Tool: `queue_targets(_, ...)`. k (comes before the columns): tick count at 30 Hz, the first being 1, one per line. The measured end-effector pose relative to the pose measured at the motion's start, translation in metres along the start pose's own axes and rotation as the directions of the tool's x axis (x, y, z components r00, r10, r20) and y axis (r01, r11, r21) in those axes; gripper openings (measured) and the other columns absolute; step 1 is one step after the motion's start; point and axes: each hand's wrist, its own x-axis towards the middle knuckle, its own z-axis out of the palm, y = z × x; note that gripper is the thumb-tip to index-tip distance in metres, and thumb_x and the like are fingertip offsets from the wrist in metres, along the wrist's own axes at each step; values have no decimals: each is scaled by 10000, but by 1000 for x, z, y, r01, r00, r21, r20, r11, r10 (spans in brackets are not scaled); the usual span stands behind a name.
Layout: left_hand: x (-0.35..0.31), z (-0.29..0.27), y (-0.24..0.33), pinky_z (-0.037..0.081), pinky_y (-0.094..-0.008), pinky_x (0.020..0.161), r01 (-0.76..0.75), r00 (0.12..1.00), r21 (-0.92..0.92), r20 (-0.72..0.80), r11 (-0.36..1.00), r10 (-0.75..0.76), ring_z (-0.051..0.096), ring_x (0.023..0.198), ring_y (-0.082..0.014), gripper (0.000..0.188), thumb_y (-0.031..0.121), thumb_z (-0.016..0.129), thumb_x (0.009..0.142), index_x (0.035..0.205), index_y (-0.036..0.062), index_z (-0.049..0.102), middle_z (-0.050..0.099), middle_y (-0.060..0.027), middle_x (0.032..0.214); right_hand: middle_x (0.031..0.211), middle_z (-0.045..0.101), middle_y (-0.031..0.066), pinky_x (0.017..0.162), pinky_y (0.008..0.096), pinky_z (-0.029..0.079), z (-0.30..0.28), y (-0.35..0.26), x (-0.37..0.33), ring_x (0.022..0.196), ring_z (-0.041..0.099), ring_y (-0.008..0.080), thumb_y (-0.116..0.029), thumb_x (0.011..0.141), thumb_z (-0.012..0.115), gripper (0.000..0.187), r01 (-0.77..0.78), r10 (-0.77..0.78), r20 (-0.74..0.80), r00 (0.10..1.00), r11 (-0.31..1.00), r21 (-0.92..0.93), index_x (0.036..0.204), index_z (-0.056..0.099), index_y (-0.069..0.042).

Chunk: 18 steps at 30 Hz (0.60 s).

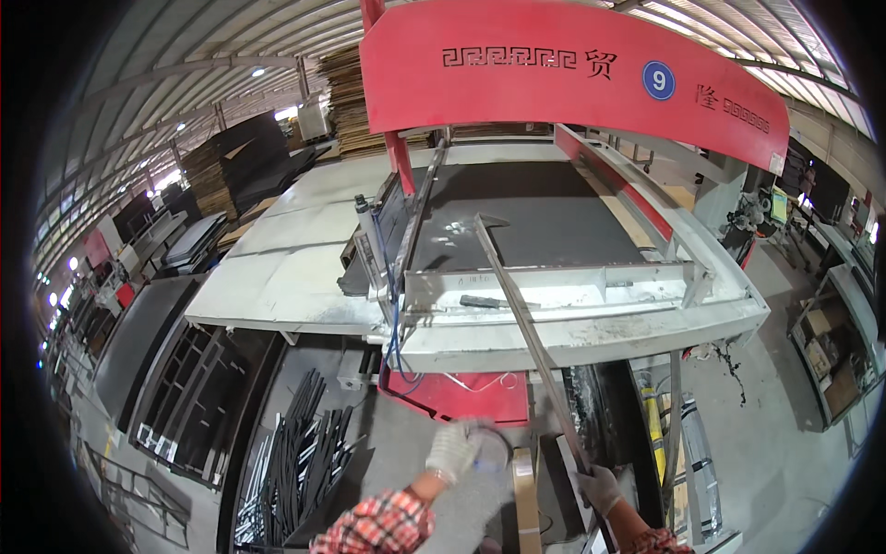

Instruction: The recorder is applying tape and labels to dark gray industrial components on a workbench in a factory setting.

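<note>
My right hand (600,487), in a pale glove, is closed around the near end of a long metal pole (527,325). The pole slants up and away over the front edge of a white machine bed. Its short, bent far end rests over a dark grey sheet (531,208) lying on that bed. My left hand (453,450), also gloved, is out over the floor in front of the machine, beside a round greyish thing (492,451). Motion smears the left fingers, and I see nothing plainly held there.
A red curved panel (563,69) spans the machine above. Black and silver strips (300,462) lie in a heap at lower left. A long carton (526,499) stands between my arms. A white side table (295,263) adjoins the bed. Blue hoses (395,323) hang at its front.
</note>
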Motion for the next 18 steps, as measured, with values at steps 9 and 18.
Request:
queue_targets(9,208,-34,-1,500,-409,824,292,920,302,-346,908,-181,614,966,-326,231,211,580,841,1035,124,671,646,-150,1021,545,519,7,401,275,347,-72,104,-119,445,435,86,-197,831,684,174,138,-229,-225,947,923,-360,835,603,-43)
queue_targets(18,203,-40,-85,531,-405,782,650,750,351,-440,674,-495,655,935,-307,378,267,330,970,1311,140,433,655,-164,1040,566,510,-16,412,274,336,-118,113,-272,475,427,83,-190,856,639,175,-135,8,-273,962,881,-452,842,615,-17)
